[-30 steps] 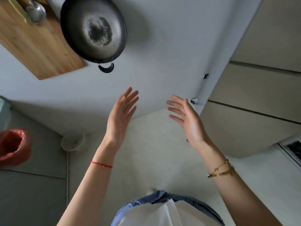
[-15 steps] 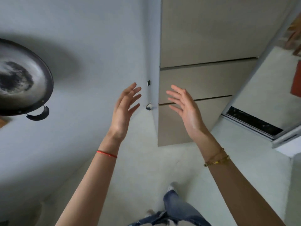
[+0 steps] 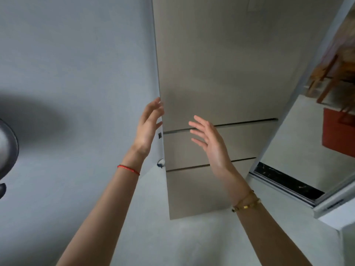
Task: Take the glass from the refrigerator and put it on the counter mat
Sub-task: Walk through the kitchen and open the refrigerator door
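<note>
A tall beige refrigerator [image 3: 221, 64] fills the middle of the head view, its doors closed, with two dark seams splitting off lower drawers. My left hand [image 3: 148, 125] is raised with fingers apart, its fingertips at the left edge of the upper door. My right hand [image 3: 211, 143] is up in front of the door near the upper seam, fingers spread and holding nothing. The glass and the counter mat are not in view.
A grey wall [image 3: 76, 73] runs along the left of the refrigerator. A dark wok [image 3: 7, 150] shows at the left edge. To the right, a doorway with a black threshold strip [image 3: 288, 183], a red bag [image 3: 338, 135] and wooden chair legs [image 3: 330, 79].
The view has swung right, so the wok slid off to the left and the refrigerator came to the centre. Both hands rose toward the door; the left one reached its edge.
</note>
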Motion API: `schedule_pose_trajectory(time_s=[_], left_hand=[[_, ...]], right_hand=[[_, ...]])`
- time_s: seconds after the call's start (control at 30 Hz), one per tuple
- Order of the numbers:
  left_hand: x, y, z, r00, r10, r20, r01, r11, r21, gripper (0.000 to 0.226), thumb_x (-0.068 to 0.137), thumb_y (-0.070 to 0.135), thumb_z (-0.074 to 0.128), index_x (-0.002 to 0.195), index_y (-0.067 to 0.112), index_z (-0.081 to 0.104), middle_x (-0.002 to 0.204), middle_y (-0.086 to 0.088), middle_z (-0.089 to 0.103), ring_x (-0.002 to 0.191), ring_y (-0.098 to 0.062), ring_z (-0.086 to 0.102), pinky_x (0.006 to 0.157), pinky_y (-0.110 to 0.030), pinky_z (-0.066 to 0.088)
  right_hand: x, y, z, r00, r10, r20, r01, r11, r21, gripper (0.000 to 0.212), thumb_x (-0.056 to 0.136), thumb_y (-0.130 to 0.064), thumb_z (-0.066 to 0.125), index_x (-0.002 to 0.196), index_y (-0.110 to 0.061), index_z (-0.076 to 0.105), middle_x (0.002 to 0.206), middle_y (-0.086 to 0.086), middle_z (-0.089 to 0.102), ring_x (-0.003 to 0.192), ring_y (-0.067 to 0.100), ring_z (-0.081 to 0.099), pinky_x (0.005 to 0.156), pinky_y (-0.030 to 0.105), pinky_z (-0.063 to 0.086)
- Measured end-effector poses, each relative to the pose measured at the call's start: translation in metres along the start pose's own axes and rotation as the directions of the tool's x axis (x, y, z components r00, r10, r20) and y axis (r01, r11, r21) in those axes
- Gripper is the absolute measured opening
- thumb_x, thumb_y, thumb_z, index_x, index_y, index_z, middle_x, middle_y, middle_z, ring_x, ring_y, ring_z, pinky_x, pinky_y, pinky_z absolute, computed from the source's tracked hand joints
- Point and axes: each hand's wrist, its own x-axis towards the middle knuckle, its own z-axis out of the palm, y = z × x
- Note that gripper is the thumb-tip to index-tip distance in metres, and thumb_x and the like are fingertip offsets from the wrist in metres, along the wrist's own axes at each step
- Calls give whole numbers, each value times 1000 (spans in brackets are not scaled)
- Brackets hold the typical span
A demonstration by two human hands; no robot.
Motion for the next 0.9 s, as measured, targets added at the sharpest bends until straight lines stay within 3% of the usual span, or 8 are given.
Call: schedule_pose_trajectory(time_s=[0.23, 0.43, 0.6, 0.7, 0.9], left_hand=[[54, -2, 16, 995, -16, -95, 24, 997, 74, 52, 101, 29, 53, 151, 30, 39, 157, 9, 41, 144, -14, 41, 123, -43, 32], [84, -3, 17, 993, -34, -113, 48, 991, 127, 61, 101, 30, 53, 156, 29, 28, 163, 7, 33, 151, -17, 31, 125, -43, 26], [99, -1, 15, 995, -72, -64, 81, 986, 146, 56, 101, 31, 53, 153, 26, 36, 157, 5, 43, 143, -14, 40, 114, -33, 30], [103, 2, 14, 994, -99, -41, 104, 982, 157, 58, 98, 37, 54, 152, 29, 38, 157, 10, 43, 144, -12, 37, 119, -37, 27], [110, 9, 14, 993, -110, -37, 114, 979, 168, 42, 98, 14, 48, 139, 16, 52, 137, 3, 58, 125, -13, 45, 108, -33, 28]], right_hand=[[38, -4, -13, 999, -12, 49, 11, 1000, 10, 39, 110, -32, 24, 138, -24, 49, 136, 2, 60, 127, 19, 56, 106, 30, 46], [53, -3, -11, 998, -11, 61, 11, 1000, -3, 39, 110, -29, 23, 140, -22, 48, 135, 1, 59, 128, 19, 55, 111, 35, 44], [56, -5, -3, 998, -6, 64, 9, 999, -43, 37, 110, -32, 25, 138, -26, 48, 136, -1, 58, 129, 18, 55, 113, 37, 43], [56, -6, 0, 998, -11, 67, 16, 997, -72, 37, 109, -33, 25, 137, -27, 48, 138, 0, 57, 131, 19, 53, 114, 37, 42], [49, -4, 1, 999, -21, 47, 26, 994, -103, 34, 110, -32, 25, 135, -30, 48, 138, 0, 58, 130, 19, 54, 112, 36, 43]])
